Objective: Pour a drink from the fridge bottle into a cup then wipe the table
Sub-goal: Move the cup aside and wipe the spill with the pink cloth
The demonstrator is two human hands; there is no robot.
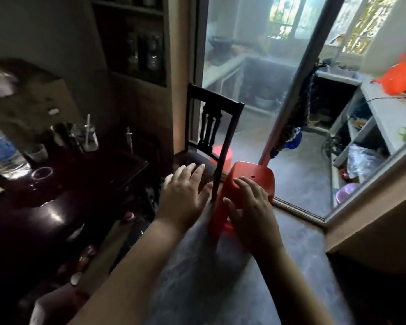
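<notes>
Both hands empty, fingers spread. Left hand (185,187) hovers by the dark wooden chair (212,130); right hand (250,200) lies flat on the red plastic stool (256,177). At 9 o'clock, water bottle (0,151) stands on the dark table (56,202), small cup (36,152) just right of it.

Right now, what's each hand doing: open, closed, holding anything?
Left hand: open, fingers spread, holding nothing, in front of the dark chair.
Right hand: open, palm resting on the red stool, not gripping it.
</notes>
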